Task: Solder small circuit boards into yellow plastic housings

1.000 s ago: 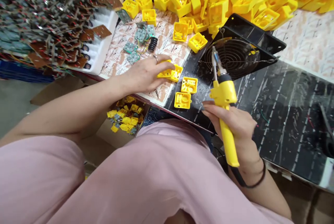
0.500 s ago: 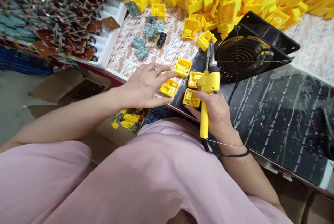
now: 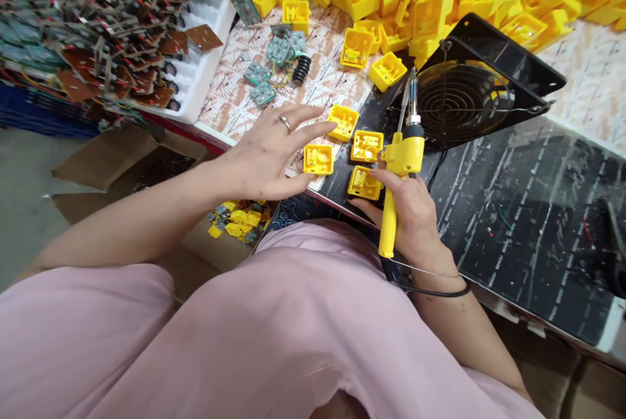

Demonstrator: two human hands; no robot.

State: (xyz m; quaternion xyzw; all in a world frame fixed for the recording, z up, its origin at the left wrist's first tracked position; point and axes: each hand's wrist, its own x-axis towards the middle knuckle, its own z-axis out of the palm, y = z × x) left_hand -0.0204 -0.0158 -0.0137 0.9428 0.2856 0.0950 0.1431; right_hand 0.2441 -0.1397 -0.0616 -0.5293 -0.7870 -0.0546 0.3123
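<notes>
My right hand (image 3: 408, 207) is wrapped round a yellow soldering gun (image 3: 388, 223), its metal tip pointing away from me beside the fan. Its thumb and a finger lie close to the nearest yellow plastic housing (image 3: 364, 183). My left hand (image 3: 271, 155) is spread over the table edge with nothing in its grasp. One of its fingertips reaches the far yellow housing (image 3: 343, 122), while another housing (image 3: 318, 159) sits between its thumb and forefinger. A further housing (image 3: 367, 146) stands just left of the gun. These housings lie with their hollow sides up.
A black fan (image 3: 454, 103) stands tilted behind the gun. Yellow housings (image 3: 430, 8) are heaped at the back. Small circuit boards (image 3: 281, 47) and a black coil (image 3: 302, 70) lie left of centre. A white foam tray (image 3: 210, 34) carries piled boards; a cardboard box (image 3: 205, 243) sits below.
The housing by my left thumb has turned to sit squarer, and my left fingers have spread wider. My right hand has shifted slightly right with the soldering gun.
</notes>
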